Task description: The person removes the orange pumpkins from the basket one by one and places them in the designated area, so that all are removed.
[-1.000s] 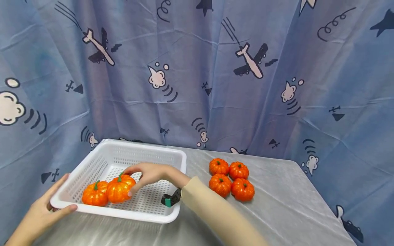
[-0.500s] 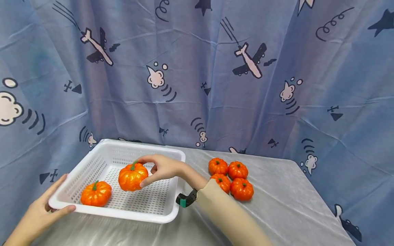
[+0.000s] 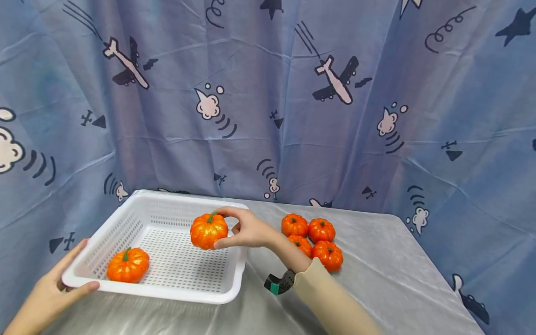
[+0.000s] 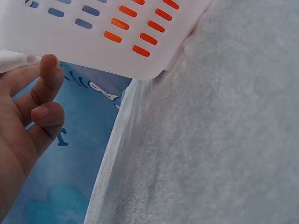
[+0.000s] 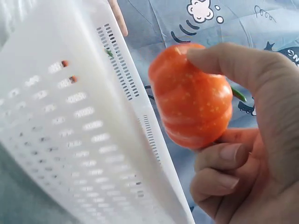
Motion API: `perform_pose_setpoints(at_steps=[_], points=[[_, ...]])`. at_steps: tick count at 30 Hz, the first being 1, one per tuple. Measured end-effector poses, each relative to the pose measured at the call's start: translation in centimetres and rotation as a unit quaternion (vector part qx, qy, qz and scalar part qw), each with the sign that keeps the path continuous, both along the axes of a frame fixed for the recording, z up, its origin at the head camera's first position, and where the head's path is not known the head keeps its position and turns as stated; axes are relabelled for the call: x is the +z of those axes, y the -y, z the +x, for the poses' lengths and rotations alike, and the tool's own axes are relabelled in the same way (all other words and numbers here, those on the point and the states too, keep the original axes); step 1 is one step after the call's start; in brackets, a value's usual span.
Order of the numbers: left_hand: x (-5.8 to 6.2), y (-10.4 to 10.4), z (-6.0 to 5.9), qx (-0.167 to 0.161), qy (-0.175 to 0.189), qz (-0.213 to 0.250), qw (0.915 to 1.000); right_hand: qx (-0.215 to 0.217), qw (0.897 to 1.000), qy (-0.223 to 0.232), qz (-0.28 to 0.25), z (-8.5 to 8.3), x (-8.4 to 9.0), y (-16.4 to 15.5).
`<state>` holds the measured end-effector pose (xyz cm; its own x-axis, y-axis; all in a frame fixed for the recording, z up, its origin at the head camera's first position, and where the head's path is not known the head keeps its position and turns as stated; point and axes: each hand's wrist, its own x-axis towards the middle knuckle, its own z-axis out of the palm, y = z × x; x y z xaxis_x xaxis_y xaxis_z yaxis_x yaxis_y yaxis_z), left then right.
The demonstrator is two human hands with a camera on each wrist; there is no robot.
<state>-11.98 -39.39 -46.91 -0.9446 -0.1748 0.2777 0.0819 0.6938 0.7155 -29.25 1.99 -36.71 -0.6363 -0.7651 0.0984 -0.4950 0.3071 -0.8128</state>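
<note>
My right hand (image 3: 247, 228) pinches a small orange pumpkin (image 3: 208, 231) with a green stem, raised over the right part of the white plastic basket (image 3: 146, 292). In the right wrist view the thumb and fingers span the pumpkin (image 5: 191, 100), beside the basket's slotted wall (image 5: 84, 121). At the basket's near left corner my left hand (image 3: 56, 286) grips the rim, thumb on the front side and fingers along the left. A second orange pumpkin (image 3: 128, 265) lies inside, near that corner; its orange shows through the slots in the left wrist view.
Several redder pumpkins stand clustered on the grey cloth-covered table right of the basket, among them a back left one (image 3: 294, 225) and a front right one (image 3: 328, 255). The right forearm partly covers the cluster. A blue patterned curtain (image 3: 251, 116) hangs close behind the table (image 3: 377, 279).
My right hand has lifted its pumpkin away from the other one and carried it right and up across the basket. The left hand keeps its hold on the rim.
</note>
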Motion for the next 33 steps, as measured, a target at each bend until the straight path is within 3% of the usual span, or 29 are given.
perform_pose_setpoints(at_steps=[9,14,24,33], points=[[0.6,-0.2,0.0,0.004,0.007,-0.002,1.0000,-0.132,0.991,0.012,-0.018,1.8,-0.5,-3.6],[0.6,-0.2,0.1,0.002,0.005,-0.006,1.0000,-0.178,0.983,0.012,-0.033,2.5,-1.1,-5.7],[-0.6,0.7,0.6,-0.015,-0.063,-0.001,0.9979,-0.226,0.973,-0.035,-0.038,3.7,-2.3,-9.8],[-0.1,0.3,0.3,0.002,-0.014,-0.012,0.9998,-0.243,0.966,-0.058,-0.060,6.2,-3.0,-13.7]])
